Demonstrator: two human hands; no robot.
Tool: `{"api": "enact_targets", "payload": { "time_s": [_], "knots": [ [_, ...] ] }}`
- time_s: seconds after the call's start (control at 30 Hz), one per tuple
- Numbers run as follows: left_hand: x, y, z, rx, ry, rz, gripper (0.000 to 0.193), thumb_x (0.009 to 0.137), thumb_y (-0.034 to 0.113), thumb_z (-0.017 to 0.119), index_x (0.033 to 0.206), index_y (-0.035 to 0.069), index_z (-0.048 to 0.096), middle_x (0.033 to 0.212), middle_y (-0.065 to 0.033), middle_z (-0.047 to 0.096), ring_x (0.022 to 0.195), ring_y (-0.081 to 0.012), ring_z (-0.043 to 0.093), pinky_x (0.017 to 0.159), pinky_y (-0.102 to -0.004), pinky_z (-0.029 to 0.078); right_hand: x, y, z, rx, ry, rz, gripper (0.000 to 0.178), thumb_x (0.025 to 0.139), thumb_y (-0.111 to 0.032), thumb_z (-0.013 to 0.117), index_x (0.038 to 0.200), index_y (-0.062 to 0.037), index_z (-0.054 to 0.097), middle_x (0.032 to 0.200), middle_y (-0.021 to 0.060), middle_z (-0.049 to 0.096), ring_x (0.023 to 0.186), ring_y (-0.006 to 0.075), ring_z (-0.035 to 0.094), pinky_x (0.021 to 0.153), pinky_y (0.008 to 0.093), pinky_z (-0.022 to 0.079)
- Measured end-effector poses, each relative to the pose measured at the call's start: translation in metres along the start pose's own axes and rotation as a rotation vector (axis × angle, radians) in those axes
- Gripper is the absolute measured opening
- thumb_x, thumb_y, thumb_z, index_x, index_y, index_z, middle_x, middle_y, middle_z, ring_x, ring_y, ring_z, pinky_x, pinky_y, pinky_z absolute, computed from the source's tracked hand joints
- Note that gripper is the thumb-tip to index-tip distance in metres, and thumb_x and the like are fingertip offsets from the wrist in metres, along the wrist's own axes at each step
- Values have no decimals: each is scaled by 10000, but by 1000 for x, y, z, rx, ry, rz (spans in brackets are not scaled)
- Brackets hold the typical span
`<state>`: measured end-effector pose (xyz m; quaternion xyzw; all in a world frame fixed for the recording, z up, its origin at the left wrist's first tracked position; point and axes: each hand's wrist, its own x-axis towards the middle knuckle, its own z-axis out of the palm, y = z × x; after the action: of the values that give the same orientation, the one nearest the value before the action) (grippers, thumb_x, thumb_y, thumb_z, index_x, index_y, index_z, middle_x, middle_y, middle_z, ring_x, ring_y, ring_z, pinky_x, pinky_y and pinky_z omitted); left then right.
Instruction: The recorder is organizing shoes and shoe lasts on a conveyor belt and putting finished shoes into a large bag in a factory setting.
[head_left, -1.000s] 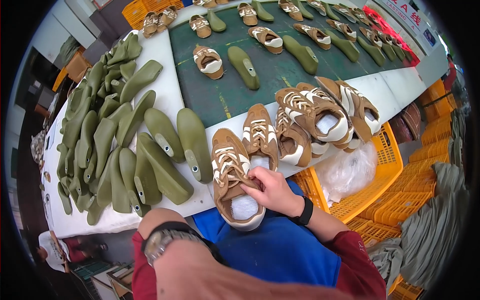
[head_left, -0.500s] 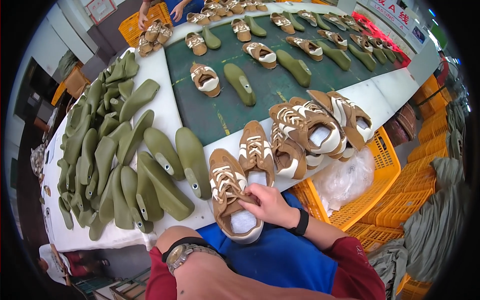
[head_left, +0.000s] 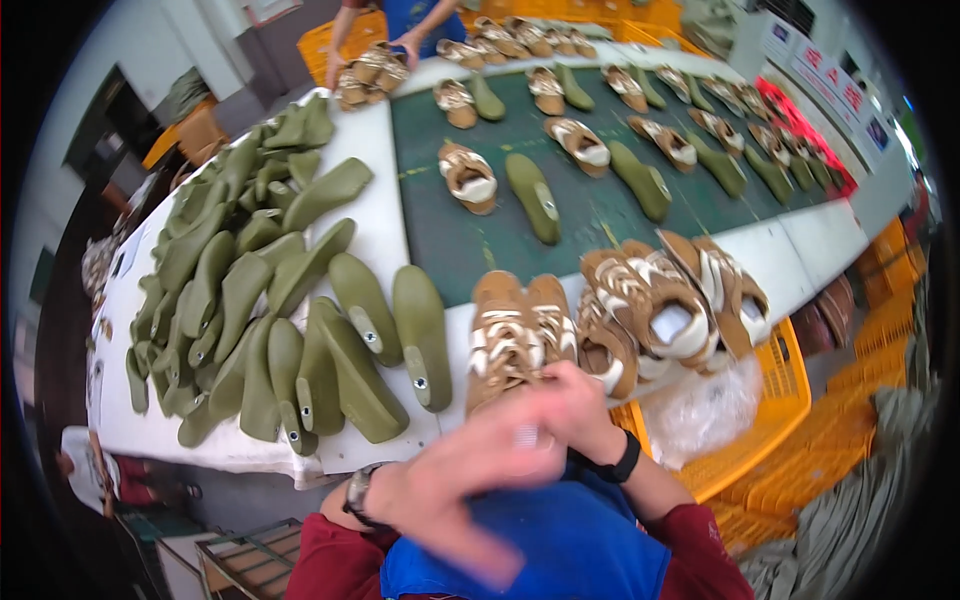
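Extended right, blurred, with left hand (head_left: 465, 475) spread wide before near shoe (head_left: 500, 325); bent against it with right hand (head_left: 588, 408), too hidden to tell if gripping.

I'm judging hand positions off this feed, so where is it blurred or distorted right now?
Head view: left hand heavily motion-smeared, partly hiding the laced shoe; right hand softer but readable; green last beside the shoe clearly outlined; white tabletop bowed along its left edge by the fisheye; picture corners black.
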<state>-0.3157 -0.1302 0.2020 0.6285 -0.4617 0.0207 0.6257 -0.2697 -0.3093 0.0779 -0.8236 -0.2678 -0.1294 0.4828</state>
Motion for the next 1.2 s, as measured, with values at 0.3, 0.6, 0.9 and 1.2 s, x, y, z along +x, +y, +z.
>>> {"api": "enact_targets", "payload": {
  "time_s": [0.3,0.6,0.9,1.2],
  "knots": [
    [-58,-66,21,655,264,-487,522,674,297,790,1045,41,528,1394,-298,208,1258,-435,339,973,-413,387,28,2,-2,249,73,225,248,752,-70,703,925,10,544,766,80,586,598,123,548,547,245,456],
    [-54,-68,-14,835,438,-481,494,640,302,811,944,28,536,1383,-292,265,1222,-411,407,959,-392,401,26,-29,-20,195,-189,-88,326,736,-61,684,1043,-5,590,1066,125,540,733,179,594,624,258,493],
    [-33,-59,-56,530,249,-679,528,684,333,769,1016,-6,537,1347,-251,339,1226,-357,402,985,-367,364,-36,17,-58,193,-282,43,275,742,6,659,1008,18,591,1025,134,570,660,160,615,606,233,505],
    [-14,-86,23,762,154,-503,472,684,337,757,944,28,513,1331,-337,280,911,-449,565,745,-386,501,-9,-4,-47,222,-75,16,465,710,-18,693,1137,57,524,1105,178,550,689,159,590,597,237,494]
  ]
}}
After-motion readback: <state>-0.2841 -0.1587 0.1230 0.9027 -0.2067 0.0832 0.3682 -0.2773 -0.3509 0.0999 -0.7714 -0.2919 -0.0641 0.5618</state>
